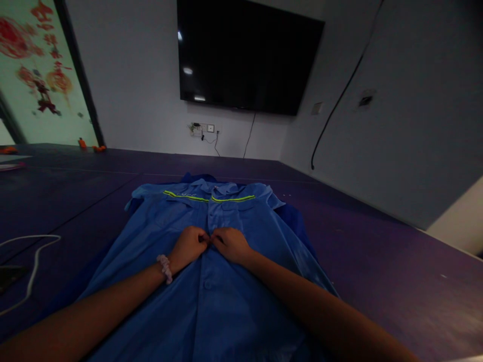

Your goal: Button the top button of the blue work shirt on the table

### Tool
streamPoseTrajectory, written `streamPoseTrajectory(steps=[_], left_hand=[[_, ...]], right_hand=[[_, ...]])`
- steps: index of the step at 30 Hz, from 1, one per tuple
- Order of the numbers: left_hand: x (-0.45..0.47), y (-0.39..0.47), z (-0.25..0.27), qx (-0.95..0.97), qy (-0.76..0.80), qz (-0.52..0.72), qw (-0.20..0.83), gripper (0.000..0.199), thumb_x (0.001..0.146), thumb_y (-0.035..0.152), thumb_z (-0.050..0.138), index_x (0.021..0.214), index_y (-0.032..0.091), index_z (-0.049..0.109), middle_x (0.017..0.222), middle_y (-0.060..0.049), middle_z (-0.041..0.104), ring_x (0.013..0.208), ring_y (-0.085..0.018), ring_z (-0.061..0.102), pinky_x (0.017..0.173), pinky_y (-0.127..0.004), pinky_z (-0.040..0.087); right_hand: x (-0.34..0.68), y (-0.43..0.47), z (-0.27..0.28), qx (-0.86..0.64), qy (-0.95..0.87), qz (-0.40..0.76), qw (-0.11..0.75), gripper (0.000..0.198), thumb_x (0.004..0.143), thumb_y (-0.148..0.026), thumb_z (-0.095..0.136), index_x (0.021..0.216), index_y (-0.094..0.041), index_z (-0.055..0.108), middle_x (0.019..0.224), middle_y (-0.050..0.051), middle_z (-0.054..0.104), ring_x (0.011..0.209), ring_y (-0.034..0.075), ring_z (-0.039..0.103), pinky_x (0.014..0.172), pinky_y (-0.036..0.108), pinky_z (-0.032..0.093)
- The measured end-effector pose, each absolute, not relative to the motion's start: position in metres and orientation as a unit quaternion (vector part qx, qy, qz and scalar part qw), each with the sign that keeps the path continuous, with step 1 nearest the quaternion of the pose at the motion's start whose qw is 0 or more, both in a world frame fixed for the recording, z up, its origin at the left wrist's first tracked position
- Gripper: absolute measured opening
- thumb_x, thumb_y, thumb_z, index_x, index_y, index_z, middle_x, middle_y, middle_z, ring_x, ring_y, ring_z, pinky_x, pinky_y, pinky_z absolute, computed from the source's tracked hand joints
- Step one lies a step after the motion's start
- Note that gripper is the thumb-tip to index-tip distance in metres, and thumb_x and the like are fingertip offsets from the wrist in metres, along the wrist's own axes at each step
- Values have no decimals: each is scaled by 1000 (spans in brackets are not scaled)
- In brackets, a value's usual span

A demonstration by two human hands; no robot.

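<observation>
A blue short-sleeved work shirt (234, 286) lies spread face up, its collar pointing away from me. Yellow-green stripes cross its chest, and a button placket runs down the middle. My left hand (190, 244), with a pale scrunchie (165, 268) on the wrist, pinches the placket at mid-shirt. Right beside it my right hand (229, 244) pinches the same front edge, the fingertips of both hands almost touching. The button between them, if there is one, is hidden by the fingers. A darker blue garment (296, 223) shows from under the shirt.
The shirt lies on a wide purple surface (370, 256). At the left are a white cable (36, 259) and a dark phone-like object (11, 276). Small orange items (82, 143) stand by the far wall, under a wall-mounted television (249, 55). A black cable (339, 98) hangs at the right.
</observation>
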State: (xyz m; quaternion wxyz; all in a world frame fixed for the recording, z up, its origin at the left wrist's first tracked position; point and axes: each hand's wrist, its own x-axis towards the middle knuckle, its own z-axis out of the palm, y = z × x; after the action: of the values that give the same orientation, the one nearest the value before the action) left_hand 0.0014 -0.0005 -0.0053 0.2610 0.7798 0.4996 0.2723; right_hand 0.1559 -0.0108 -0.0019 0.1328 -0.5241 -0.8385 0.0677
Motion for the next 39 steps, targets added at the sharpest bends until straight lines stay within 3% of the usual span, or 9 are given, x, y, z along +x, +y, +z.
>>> streamPoseTrajectory(steps=[4,10,24,30,39], left_hand=[[3,-2,-3,779,506,277,246,15,70,16,51,63,14,64,65,-3,66,62,-15,60,56,-22,37],[6,-4,-1,777,536,257,209,15,67,21,57,53,15,54,51,1,53,55,-13,52,50,-22,28],[5,1,-12,748,512,332,261,10,66,16,51,56,16,54,52,4,49,54,-11,47,52,-21,29],[7,0,-11,742,529,336,238,13,66,13,48,55,16,52,53,3,50,55,-11,48,53,-21,29],[7,0,-12,761,542,293,203,22,74,16,46,52,17,44,50,4,46,51,-10,43,49,-22,24]], right_hand=[[156,-10,-3,-529,-837,62,125,24,89,-25,41,89,-17,63,89,5,67,80,15,59,63,23,32],[156,-8,-5,-524,-838,65,137,23,89,-26,42,88,-17,64,88,4,67,78,14,59,61,22,31],[155,-8,-7,-556,-806,91,183,26,89,-35,45,82,-18,63,75,2,65,67,11,56,53,21,27],[157,-8,-7,-548,-807,115,190,13,80,-26,53,85,-19,64,74,0,65,65,11,56,53,20,29],[156,-10,-4,-547,-810,113,179,13,74,-28,58,83,-19,63,72,-1,64,64,11,55,53,20,29]])
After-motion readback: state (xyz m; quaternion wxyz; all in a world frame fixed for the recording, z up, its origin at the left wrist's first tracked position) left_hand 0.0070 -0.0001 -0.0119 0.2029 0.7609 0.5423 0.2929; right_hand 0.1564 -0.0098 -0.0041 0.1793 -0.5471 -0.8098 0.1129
